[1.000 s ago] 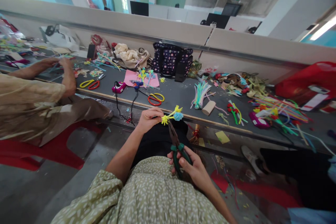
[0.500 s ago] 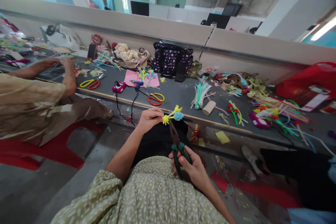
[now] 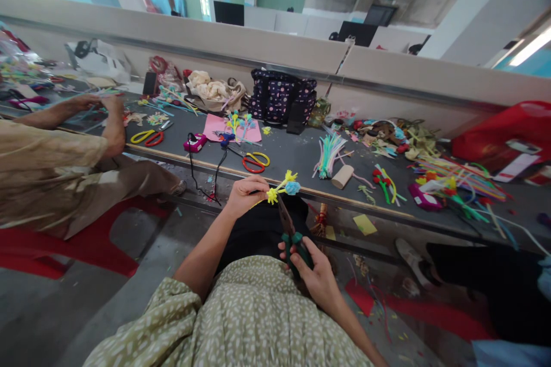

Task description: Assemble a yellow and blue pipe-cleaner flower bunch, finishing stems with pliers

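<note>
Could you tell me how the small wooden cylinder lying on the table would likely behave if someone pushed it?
The wooden cylinder lies on its side on the flat table, so it would probably roll. It looks short and plain, likely light and stiff, and easy to pinch.

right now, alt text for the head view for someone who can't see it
A person's left hand holds a yellow and blue pipe-cleaner flower while the right hand grips green-handled pliers at its stem. Beyond lies a grey table strewn with pipe cleaners and scissors.
</note>
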Demonstrator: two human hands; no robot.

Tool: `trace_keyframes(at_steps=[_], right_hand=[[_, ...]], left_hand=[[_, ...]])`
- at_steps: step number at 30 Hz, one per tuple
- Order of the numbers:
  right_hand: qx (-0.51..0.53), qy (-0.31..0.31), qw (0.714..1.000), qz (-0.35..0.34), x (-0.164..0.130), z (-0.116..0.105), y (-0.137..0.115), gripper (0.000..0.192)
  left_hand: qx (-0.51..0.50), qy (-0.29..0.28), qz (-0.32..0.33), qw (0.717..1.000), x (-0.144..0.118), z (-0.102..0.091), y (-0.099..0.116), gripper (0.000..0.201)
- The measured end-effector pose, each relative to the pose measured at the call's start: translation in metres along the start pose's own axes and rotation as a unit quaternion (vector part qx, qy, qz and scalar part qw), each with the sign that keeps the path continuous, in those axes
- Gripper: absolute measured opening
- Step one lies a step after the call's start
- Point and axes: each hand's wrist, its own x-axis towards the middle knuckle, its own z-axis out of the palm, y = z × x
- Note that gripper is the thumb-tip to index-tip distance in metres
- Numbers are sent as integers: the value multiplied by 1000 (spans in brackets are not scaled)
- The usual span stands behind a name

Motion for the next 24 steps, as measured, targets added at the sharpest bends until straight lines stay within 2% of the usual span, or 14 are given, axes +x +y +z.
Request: trace_keyframes(at_steps=[5,10,14,24], right_hand=[[107,-62,992,33,-3,1,-9,22],[153,-93,983,41,-5,0,-14,27],[170,-99,979,48,-4,0,-16,27],[214,-106,969,65,-5,3,-18,29]], left_hand=[[-2,13,-4,1000,-2,-3,-5,7],[-15,69,-2,998,-3,-3,-7,8],[-10,90,0,996,-4,1,-6,9],[58,83,55,993,-7,3,-6,8]])
